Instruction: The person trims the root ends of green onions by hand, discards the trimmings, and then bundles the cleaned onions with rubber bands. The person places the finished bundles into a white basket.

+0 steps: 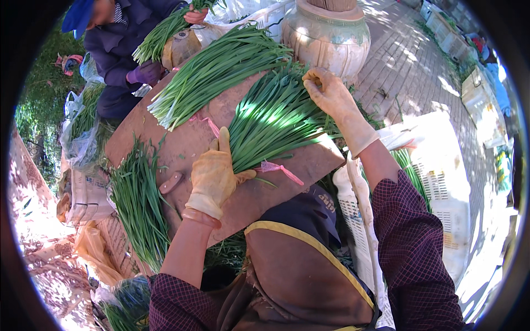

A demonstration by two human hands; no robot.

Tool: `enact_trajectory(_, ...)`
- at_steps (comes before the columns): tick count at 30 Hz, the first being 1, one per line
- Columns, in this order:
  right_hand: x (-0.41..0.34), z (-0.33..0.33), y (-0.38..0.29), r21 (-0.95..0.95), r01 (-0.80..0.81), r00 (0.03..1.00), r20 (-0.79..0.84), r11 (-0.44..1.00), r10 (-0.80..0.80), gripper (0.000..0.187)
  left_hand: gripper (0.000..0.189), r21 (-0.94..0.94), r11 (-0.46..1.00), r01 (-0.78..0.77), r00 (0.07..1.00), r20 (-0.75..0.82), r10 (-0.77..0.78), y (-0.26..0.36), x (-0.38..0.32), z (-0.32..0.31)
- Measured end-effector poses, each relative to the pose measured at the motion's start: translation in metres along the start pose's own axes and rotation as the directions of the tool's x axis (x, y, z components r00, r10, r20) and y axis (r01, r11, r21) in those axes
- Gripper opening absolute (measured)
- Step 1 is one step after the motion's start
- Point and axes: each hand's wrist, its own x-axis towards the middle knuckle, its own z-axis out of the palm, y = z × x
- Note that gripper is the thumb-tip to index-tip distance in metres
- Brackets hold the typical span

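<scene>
A fanned bunch of garlic chives [277, 111] lies on a brown board [198, 142] before me. My left hand [213, 176], in a yellowish rubber glove, grips its lower end between thumb and fingers. Beside the thumb a pink tie [279, 170] lies on the board. At the leaf tips is my right hand [329, 93], gloved alike, with thumb and forefinger bent together; whether a leaf is pinched there cannot be seen. A second chive bunch [219, 72] rests farther back. To the left are loose chives [138, 202] and a wooden-handled knife [171, 183], its blade not visible.
Across the board a person [120, 53] in dark clothes and purple gloves holds more chives [169, 33]. A large glazed pot [327, 39] stands behind the board. White plastic crates [439, 182] sit at my right. Plastic bags [85, 145] hang at the far left.
</scene>
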Motion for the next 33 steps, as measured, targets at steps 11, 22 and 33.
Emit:
enact_trajectory(11,0.019,0.012,0.012,-0.224,0.015,0.992,0.122,0.975,0.013,0.024,0.127,-0.021,0.998,0.058,0.996,0.065,-0.056,0.004,0.0,-0.005)
enact_trajectory(22,0.009,-0.053,0.042,0.046,-0.274,0.958,-0.071,0.961,0.277,0.045,0.123,-0.036,0.998,0.05,0.997,0.053,-0.048,0.006,-0.002,-0.01)
enact_trajectory(33,0.05,-0.035,0.046,-0.622,0.111,0.99,0.133,0.775,-0.036,0.049,0.122,-0.063,0.994,0.084,0.994,0.072,-0.079,0.005,-0.002,-0.008)
